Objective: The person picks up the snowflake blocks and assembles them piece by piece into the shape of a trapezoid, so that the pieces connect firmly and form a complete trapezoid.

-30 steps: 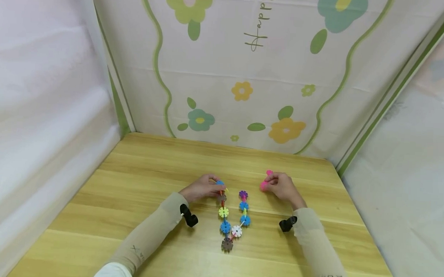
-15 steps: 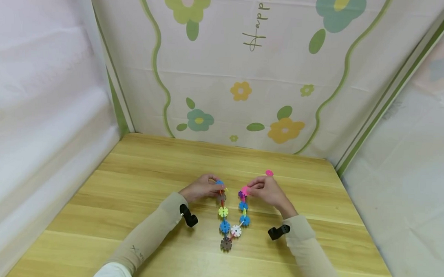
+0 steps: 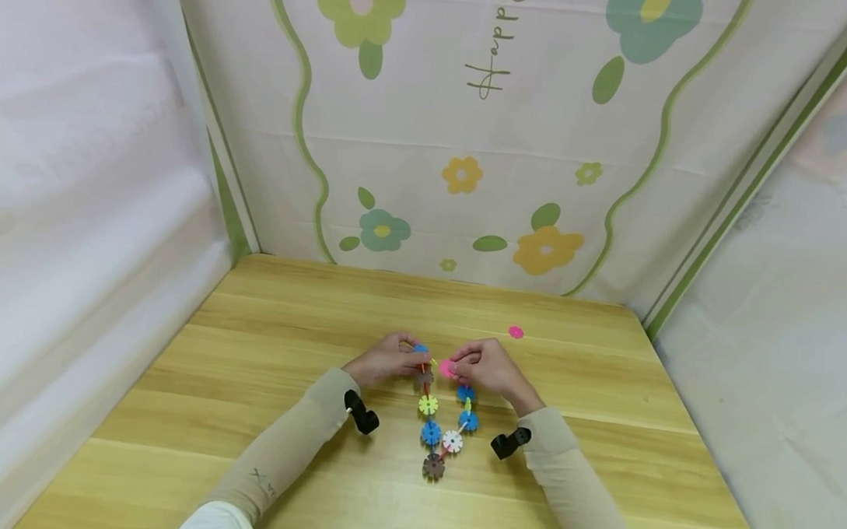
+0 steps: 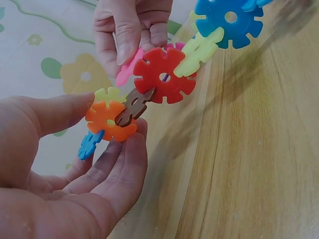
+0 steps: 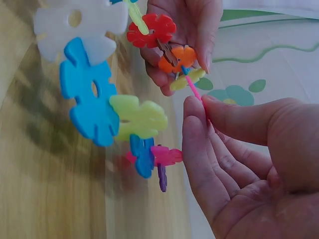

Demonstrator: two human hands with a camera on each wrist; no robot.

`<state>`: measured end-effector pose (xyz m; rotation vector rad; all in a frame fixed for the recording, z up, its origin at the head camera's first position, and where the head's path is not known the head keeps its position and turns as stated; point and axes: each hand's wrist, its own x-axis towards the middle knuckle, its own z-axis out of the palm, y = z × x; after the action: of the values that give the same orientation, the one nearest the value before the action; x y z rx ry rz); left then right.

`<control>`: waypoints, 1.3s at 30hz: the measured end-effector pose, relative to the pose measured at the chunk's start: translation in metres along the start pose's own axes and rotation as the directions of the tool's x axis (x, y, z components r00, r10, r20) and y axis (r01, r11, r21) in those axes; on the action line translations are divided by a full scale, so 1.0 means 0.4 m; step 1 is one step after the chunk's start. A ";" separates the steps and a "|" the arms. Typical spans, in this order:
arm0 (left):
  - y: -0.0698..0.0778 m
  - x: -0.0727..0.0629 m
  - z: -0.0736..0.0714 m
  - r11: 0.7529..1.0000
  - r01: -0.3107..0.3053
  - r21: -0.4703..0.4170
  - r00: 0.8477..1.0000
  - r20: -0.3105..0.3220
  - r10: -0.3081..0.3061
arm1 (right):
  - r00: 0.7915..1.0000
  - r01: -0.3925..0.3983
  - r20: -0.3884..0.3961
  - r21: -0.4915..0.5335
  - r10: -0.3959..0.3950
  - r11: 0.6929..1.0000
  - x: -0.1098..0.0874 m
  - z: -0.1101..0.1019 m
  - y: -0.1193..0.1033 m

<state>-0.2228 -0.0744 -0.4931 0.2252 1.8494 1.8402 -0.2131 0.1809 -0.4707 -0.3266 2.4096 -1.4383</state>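
My left hand [image 3: 390,360] holds one end of a chain of notched plastic snowflake discs. In the left wrist view its thumb and fingers grip the orange disc [image 4: 102,113], which has a blue disc [image 4: 90,145] and a yellow one slotted in. A brown disc [image 4: 133,105] links it to a red disc [image 4: 149,72]. My right hand [image 3: 493,370] pinches a single pink disc [image 3: 447,368], its edge near the yellow disc [image 5: 180,83] in the right wrist view. The chain bends in a V past a dark brown disc [image 3: 433,468]; its other end carries a purple disc [image 5: 162,179].
Another pink disc [image 3: 516,331] lies loose on the wooden table [image 3: 310,307], beyond my right hand. A flower-printed cloth [image 3: 414,124] hangs at the table's back, with pale cloth walls on both sides. Each wrist wears a black camera mount.
My right hand has moved left with the pink disc, from beside the loose pink one, past the purple end, to near the left hand. The left hand stays in place.
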 end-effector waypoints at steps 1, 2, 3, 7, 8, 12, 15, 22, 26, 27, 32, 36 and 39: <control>0.000 0.000 0.000 1.000 0.001 -0.004 1.000 0.000 -0.001 | 1.000 -0.004 -0.002 0.002 0.004 1.000 0.001 0.003 -0.001; 0.000 0.001 0.001 1.000 0.003 -0.010 1.000 -0.001 -0.003 | 1.000 -0.011 -0.006 0.004 0.011 1.000 0.002 0.006 -0.003; 0.001 0.001 0.001 1.000 0.002 -0.013 1.000 -0.002 -0.002 | 1.000 -0.017 -0.010 0.006 0.017 1.000 0.003 0.008 -0.005; 0.003 0.001 0.003 1.000 0.005 -0.018 1.000 -0.006 -0.005 | 0.999 -0.020 -0.030 -0.003 0.020 1.000 0.007 0.018 -0.008; 0.004 0.001 0.004 1.000 0.008 -0.015 1.000 -0.009 -0.008 | 0.999 -0.023 -0.037 0.001 0.023 1.000 0.008 0.021 -0.009; 0.005 0.001 0.007 1.000 0.021 0.003 0.999 -0.032 -0.021 | 0.996 -0.038 -0.081 0.048 0.042 0.998 0.010 0.036 -0.011; 0.007 0.001 0.011 1.000 0.025 0.013 0.998 -0.056 -0.024 | 0.990 -0.055 -0.125 0.087 0.065 0.995 0.010 0.047 -0.014; 0.018 0.000 0.023 0.999 0.026 0.043 0.996 -0.081 -0.022 | 0.973 -0.081 -0.208 0.112 0.103 0.990 0.010 0.057 -0.015; 0.015 0.001 0.020 0.999 0.030 0.041 0.996 -0.089 -0.026 | 0.968 -0.071 -0.228 0.136 0.101 0.988 0.005 0.071 -0.018; 0.013 0.002 0.018 0.999 0.032 0.036 0.995 -0.092 -0.028 | 0.967 -0.070 -0.232 0.141 0.102 0.988 0.003 0.074 -0.019; 0.006 0.006 0.015 0.999 0.035 0.018 0.993 -0.114 -0.033 | 0.956 -0.082 -0.267 0.167 0.125 0.982 0.000 0.086 -0.024; 0.005 0.007 0.013 1.000 0.025 0.014 0.993 -0.116 -0.023 | 0.949 -0.080 -0.289 0.170 0.128 0.982 0.006 0.089 -0.025; 0.009 0.006 0.009 0.999 0.011 0.043 0.994 -0.105 -0.006 | 0.953 -0.062 -0.285 0.154 0.105 0.986 0.012 0.086 -0.020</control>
<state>-0.2238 -0.0699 -0.4900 0.1384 1.9592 1.8393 -0.2040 0.1476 -0.4797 0.0264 2.4878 -1.7136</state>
